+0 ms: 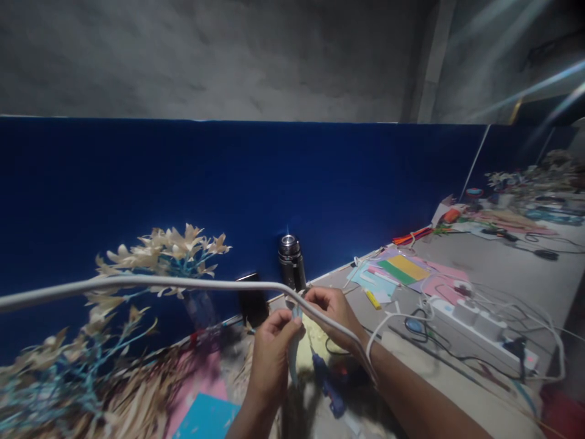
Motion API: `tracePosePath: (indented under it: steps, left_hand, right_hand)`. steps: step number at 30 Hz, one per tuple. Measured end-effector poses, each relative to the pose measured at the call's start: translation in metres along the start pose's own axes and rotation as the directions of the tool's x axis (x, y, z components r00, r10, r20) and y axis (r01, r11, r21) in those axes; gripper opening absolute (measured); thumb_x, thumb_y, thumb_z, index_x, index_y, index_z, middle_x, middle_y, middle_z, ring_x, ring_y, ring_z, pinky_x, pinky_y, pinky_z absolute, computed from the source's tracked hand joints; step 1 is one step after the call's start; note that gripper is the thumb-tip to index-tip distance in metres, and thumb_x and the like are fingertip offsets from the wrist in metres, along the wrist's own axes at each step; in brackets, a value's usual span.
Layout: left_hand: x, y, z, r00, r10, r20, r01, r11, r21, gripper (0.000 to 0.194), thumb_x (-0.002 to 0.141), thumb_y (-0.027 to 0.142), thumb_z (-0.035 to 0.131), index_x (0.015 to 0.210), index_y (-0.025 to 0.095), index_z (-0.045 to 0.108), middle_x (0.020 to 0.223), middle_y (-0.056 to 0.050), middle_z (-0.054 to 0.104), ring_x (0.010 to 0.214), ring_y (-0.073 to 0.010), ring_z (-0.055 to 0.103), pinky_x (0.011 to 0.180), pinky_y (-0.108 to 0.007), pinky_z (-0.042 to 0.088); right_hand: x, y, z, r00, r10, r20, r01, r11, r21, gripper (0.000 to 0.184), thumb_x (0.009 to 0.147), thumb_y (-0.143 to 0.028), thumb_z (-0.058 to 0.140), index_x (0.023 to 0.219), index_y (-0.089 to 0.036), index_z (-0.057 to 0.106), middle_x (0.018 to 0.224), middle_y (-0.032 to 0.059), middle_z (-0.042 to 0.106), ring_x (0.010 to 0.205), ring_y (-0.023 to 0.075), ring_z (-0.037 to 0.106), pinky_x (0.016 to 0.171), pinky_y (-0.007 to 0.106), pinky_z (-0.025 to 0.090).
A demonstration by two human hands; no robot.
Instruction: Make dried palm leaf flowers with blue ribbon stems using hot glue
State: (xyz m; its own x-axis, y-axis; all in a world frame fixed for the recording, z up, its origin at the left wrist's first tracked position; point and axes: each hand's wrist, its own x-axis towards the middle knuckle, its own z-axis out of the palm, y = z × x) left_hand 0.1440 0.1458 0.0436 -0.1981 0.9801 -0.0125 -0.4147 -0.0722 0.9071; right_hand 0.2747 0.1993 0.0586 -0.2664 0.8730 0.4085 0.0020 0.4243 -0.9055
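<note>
My left hand (270,341) is closed, thumb and fingers pinching a pale blue strip (293,360) that hangs down below it. Close beside it, my right hand (336,314) is closed too, its fingertips near the strip's upper end; what they grip is hidden. A thick white cable (183,282) crosses the view in front of my right hand. Below my hands lies a blue glue gun (329,387), its nozzle toward a pale yellow piece (307,344) on the table.
A dark thermos (291,262) and a black phone (252,300) stand by the blue partition (228,177). Cream artificial flowers (169,247) and dry brown leaves (137,390) fill the left. At right lie a power strip (479,332), tangled cords, coloured paper (404,268) and a yellow cutter (372,299).
</note>
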Motion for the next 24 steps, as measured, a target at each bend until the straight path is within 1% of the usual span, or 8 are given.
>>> tracePosePath:
  steps: [5, 8, 12, 16, 18, 20, 22, 24]
  left_hand:
    - [-0.001, -0.001, 0.000, 1.000, -0.023, 0.011, 0.023, 1.000, 0.001, 0.032, 0.058, 0.034, 0.090, 0.067, 0.015, 0.066, 0.057, 0.003, 0.060, 0.052, -0.0094, 0.050, 0.051, -0.020, 0.036]
    - [0.000, -0.004, -0.002, 1.000, -0.009, 0.017, 0.009, 1.000, 0.000, 0.028, 0.061, 0.032, 0.089, 0.068, 0.015, 0.067, 0.060, 0.002, 0.061, 0.056, -0.0100, 0.051, 0.054, -0.020, 0.038]
    - [0.002, -0.008, -0.004, 0.999, -0.005, 0.042, 0.004, 1.000, 0.019, 0.022, 0.066, 0.029, 0.085, 0.069, 0.016, 0.067, 0.065, 0.001, 0.063, 0.061, -0.0110, 0.051, 0.059, -0.021, 0.040]
    - [0.004, -0.014, -0.006, 0.998, 0.017, 0.059, -0.020, 0.999, 0.048, 0.018, 0.069, 0.026, 0.082, 0.069, 0.017, 0.067, 0.067, 0.001, 0.062, 0.064, -0.0119, 0.051, 0.062, -0.023, 0.041]
    - [0.004, -0.015, -0.007, 0.998, 0.033, 0.056, -0.037, 0.997, 0.073, 0.019, 0.070, 0.026, 0.081, 0.067, 0.017, 0.065, 0.065, 0.002, 0.061, 0.063, -0.0115, 0.050, 0.061, -0.022, 0.040]
    - [0.005, -0.014, -0.007, 0.998, 0.055, 0.030, -0.057, 0.996, 0.075, 0.021, 0.069, 0.027, 0.083, 0.068, 0.017, 0.064, 0.063, 0.003, 0.060, 0.063, -0.0109, 0.050, 0.061, -0.021, 0.040]
    - [0.006, -0.010, -0.007, 0.998, 0.056, -0.012, -0.056, 0.998, 0.024, 0.025, 0.066, 0.029, 0.086, 0.070, 0.017, 0.065, 0.065, 0.003, 0.063, 0.065, -0.0114, 0.054, 0.063, -0.021, 0.042]
    - [0.006, -0.004, -0.006, 0.997, 0.041, -0.063, -0.045, 0.997, -0.061, 0.030, 0.061, 0.030, 0.090, 0.071, 0.017, 0.064, 0.068, 0.002, 0.065, 0.068, -0.0123, 0.058, 0.064, -0.021, 0.045]
  right_hand:
    - [0.003, 0.002, -0.001, 0.996, 0.084, 0.011, -0.085, 0.994, 0.068, 0.018, 0.072, -0.031, 0.064, 0.060, -0.017, 0.061, 0.058, -0.0030, 0.052, 0.057, 0.0116, 0.042, 0.054, 0.024, 0.033]
    - [0.005, 0.003, -0.001, 0.990, 0.142, 0.016, -0.143, 0.979, 0.147, 0.016, 0.069, -0.030, 0.064, 0.059, -0.017, 0.062, 0.057, -0.0027, 0.051, 0.057, 0.0116, 0.041, 0.054, 0.024, 0.031]
    - [0.005, 0.003, 0.000, 0.973, 0.232, 0.022, -0.229, 0.933, 0.278, 0.012, 0.064, -0.029, 0.063, 0.058, -0.018, 0.063, 0.051, -0.0051, 0.046, 0.052, 0.0098, 0.034, 0.049, 0.023, 0.025]
    - [0.004, 0.002, 0.004, 0.954, 0.298, 0.033, -0.290, 0.885, 0.364, 0.013, 0.061, -0.030, 0.064, 0.059, -0.017, 0.062, 0.047, -0.0069, 0.042, 0.048, 0.0081, 0.030, 0.047, 0.023, 0.021]
    - [0.004, 0.003, 0.005, 0.950, 0.309, 0.040, -0.300, 0.874, 0.382, 0.015, 0.062, -0.031, 0.065, 0.057, -0.017, 0.060, 0.047, -0.0070, 0.042, 0.047, 0.0076, 0.030, 0.046, 0.023, 0.020]
    - [0.006, 0.003, 0.004, 0.952, 0.303, 0.034, -0.293, 0.877, 0.381, 0.019, 0.064, -0.033, 0.068, 0.058, -0.017, 0.061, 0.048, -0.0066, 0.043, 0.047, 0.0075, 0.030, 0.046, 0.023, 0.020]
    - [0.008, 0.003, 0.001, 0.961, 0.277, -0.011, -0.254, 0.897, 0.363, 0.023, 0.069, -0.038, 0.070, 0.064, -0.016, 0.065, 0.052, -0.0043, 0.050, 0.047, 0.0079, 0.032, 0.046, 0.023, 0.021]
    - [0.008, 0.000, -0.002, 0.973, 0.214, -0.083, -0.180, 0.936, 0.302, 0.026, 0.075, -0.041, 0.069, 0.070, -0.016, 0.067, 0.058, -0.0012, 0.058, 0.050, 0.0092, 0.039, 0.048, 0.023, 0.027]
